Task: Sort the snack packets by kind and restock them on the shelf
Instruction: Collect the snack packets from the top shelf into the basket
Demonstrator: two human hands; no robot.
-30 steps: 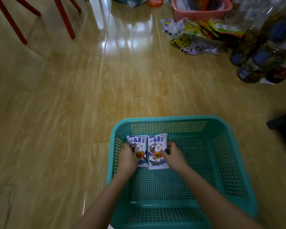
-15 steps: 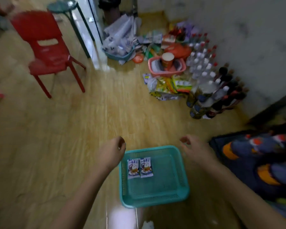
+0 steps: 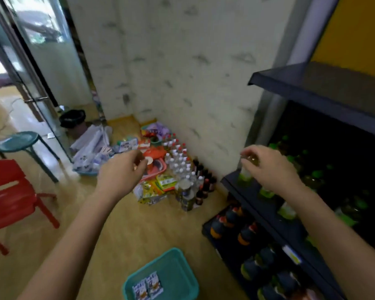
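Note:
Two blue-and-white snack packets (image 3: 147,286) lie side by side in the left part of a teal plastic basket (image 3: 183,270) on the floor at the bottom of the view. My left hand (image 3: 121,172) hangs in the air well above the floor with loosely curled fingers and holds nothing. My right hand (image 3: 268,167) is raised at the front edge of the dark shelf (image 3: 325,88), its curled fingers in front of the top of a green drink bottle (image 3: 244,176). Whether they touch the bottle I cannot tell. A pile of mixed snack packets (image 3: 155,188) lies on the floor by the wall.
The shelf's lower levels hold dark bottles (image 3: 246,233) and green ones. Several small bottles (image 3: 178,161) and a pink basket (image 3: 158,168) stand along the wall. A red chair (image 3: 11,198), a teal stool (image 3: 17,140) and a black bin (image 3: 72,119) are at the left.
I have risen from the basket: the view lifted from the floor to the wall and shelf. Both hands let go of the two packets, which stay in the basket, and rose.

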